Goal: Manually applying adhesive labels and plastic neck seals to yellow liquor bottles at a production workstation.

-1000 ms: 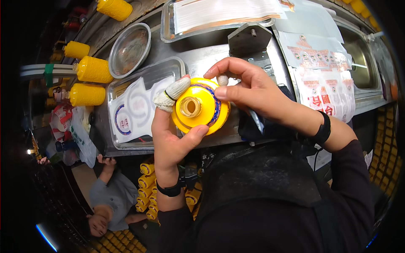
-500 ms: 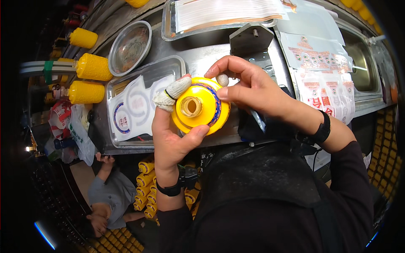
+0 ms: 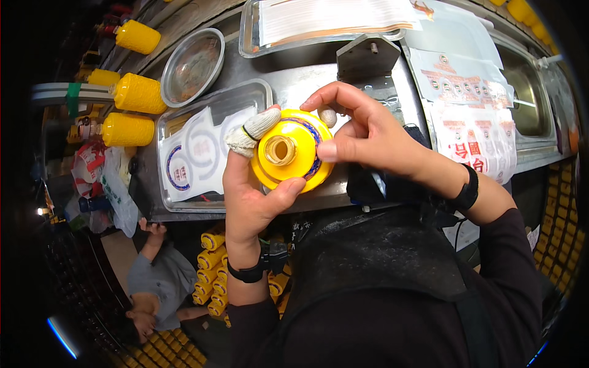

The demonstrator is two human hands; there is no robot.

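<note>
A yellow bottle point(image 3: 303, 164) with an uncapped, brownish threaded neck faces up toward me. My left hand point(image 3: 248, 187) is closed around its left side, the thumb on the near edge and one finger in a whitish cloth finger cover with a dark band. Around the bottle's right shoulder runs a curved blue patterned label point(image 3: 314, 136). My right hand point(image 3: 362, 132) presses its thumb on that label, while its bent index finger reaches the bottle's far edge. Another right fingertip wears a pale cover. The bottle's underside is hidden.
Left of the bottle, a metal tray point(image 3: 216, 211) holds white sheets with curved labels point(image 3: 178, 168). Behind it lie a round metal dish point(image 3: 218, 67) and a stack of paper strips point(image 3: 334, 18). Yellow bottles point(image 3: 138, 92) stand at left; a sink point(image 3: 532, 110) is at right. Another person point(image 3: 159, 276) is at lower left.
My right thumb has slid slightly down along the label. The bottle has tilted or turned a little in my left hand, which still holds it.
</note>
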